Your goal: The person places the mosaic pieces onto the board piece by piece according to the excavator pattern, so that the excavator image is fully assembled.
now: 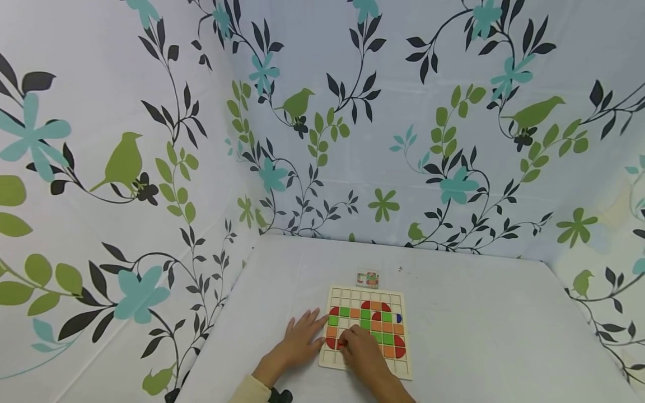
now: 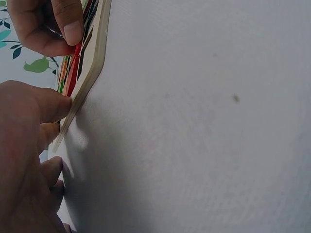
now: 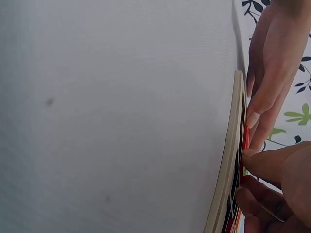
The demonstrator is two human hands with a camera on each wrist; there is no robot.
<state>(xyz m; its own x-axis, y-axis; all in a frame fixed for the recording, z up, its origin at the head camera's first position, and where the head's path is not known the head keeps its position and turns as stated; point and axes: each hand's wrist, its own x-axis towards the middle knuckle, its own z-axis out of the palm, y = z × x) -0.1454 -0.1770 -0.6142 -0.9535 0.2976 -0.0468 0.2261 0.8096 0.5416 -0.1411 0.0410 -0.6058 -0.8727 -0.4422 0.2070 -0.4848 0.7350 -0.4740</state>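
Note:
A pale wooden grid board (image 1: 401, 358) lies on the white table, with red, green, orange and blue-and-white pieces in several of its squares. My left hand (image 1: 300, 339) is at the board's left edge with fingers spread, its thumb and a fingertip touching the rim. Over the lower left squares, my right hand (image 1: 364, 351) pinches a small red piece (image 1: 341, 343) between thumb and fingers. In the left wrist view the red piece (image 2: 77, 49) shows under the right fingertips, close to the board surface. Part of the board is hidden beneath the right hand.
Just beyond the board's far edge lies a small patterned card (image 1: 368, 278) with coloured shapes. The white table (image 1: 468, 313) stretches to both sides. Cloth (image 1: 403, 112) printed with leaves, birds and flowers hangs behind and at the sides.

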